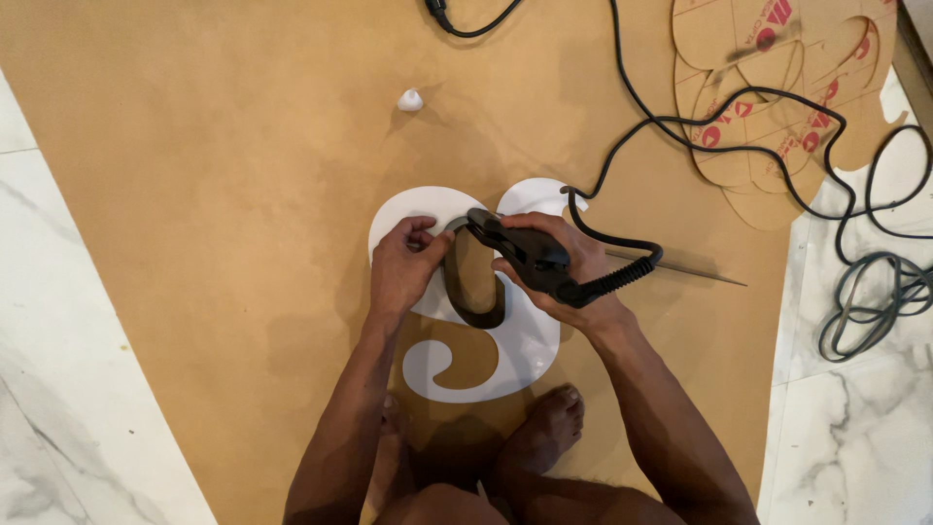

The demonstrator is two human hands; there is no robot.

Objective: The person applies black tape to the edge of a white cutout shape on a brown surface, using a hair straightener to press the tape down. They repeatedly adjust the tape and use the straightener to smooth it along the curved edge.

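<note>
A white curly cut-out shape (520, 350) lies flat on a brown board (214, 194). A dark strip (465, 309) stands bent along the edge of the shape's inner opening. My left hand (403, 264) presses the strip against the shape at the upper left of the opening. My right hand (569, 270) grips a black corded hand tool (520, 253), its tip touching the strip's top end beside my left fingers. My bare feet (544, 433) rest on the board just below the shape.
The tool's black cable (680, 122) runs up and right across the board, with a coil (880, 301) on the marble floor at right. Brown cut-out pieces (777, 87) are stacked at upper right. A small white cap (410, 100) sits on the board. A thin rod (695, 270) lies right of my hand.
</note>
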